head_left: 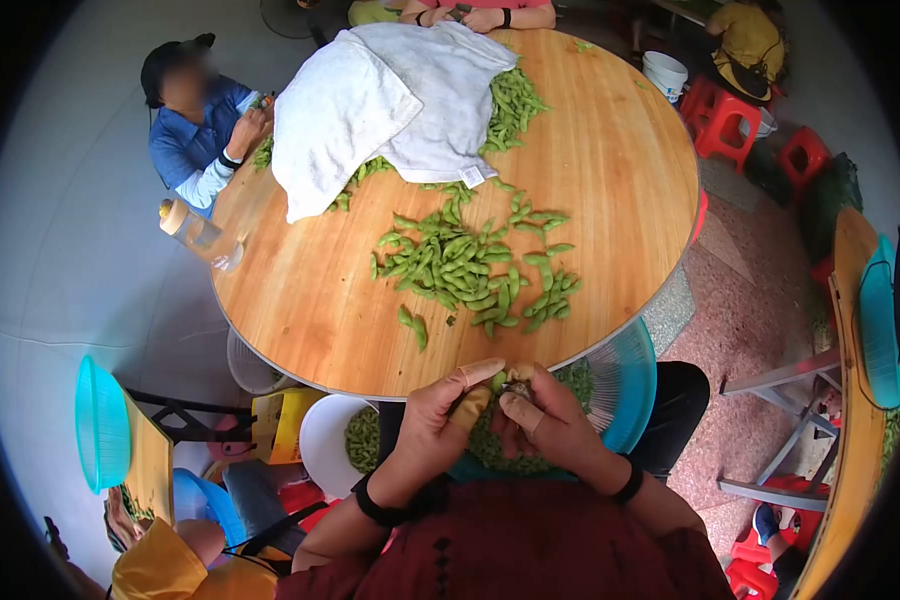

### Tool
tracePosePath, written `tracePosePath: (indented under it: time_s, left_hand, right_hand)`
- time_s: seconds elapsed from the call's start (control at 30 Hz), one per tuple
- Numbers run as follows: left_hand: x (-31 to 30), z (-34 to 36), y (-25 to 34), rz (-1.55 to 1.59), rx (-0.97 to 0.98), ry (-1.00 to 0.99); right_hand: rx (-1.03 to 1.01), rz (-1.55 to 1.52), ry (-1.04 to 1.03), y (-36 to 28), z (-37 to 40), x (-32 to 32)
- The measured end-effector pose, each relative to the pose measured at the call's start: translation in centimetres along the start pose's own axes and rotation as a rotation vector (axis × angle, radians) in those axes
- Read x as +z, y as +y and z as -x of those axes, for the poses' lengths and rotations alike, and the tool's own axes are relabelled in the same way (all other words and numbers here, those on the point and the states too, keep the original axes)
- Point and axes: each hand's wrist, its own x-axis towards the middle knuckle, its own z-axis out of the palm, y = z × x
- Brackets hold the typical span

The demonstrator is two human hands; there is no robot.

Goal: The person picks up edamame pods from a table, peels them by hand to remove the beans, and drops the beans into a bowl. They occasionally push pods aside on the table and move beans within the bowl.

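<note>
My left hand (443, 408) is closed at the table's near edge, with yellowish coverings on its fingers. A green soybean pod (498, 381) shows at its fingertips. Close beside it, my right hand (553, 418) is closed on a small dark metal tool (516, 388), mostly hidden by the thumb and fingers. Below both hands is a teal basket (642, 385) with green pods inside. Just beyond them, a loose pile of soybean pods (450, 262) lies on the round wooden table (620, 200).
White towels (345, 110) cover more pods at the table's far side. A clear bottle (202, 236) leans at the left edge. A white bucket (330, 440) holds pods below. Co-workers sit around, one in a blue shirt (195, 135). Red stools (722, 122) stand right.
</note>
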Motion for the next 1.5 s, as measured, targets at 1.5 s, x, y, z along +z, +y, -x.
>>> tracePosePath:
  time_s: [1.5]
  left_hand:
    - [1.3,2.3,0.1,-0.085,-0.205,-0.144]
  right_hand:
    - [-0.265,0.594,0.128,2.2,1.0,-1.5]
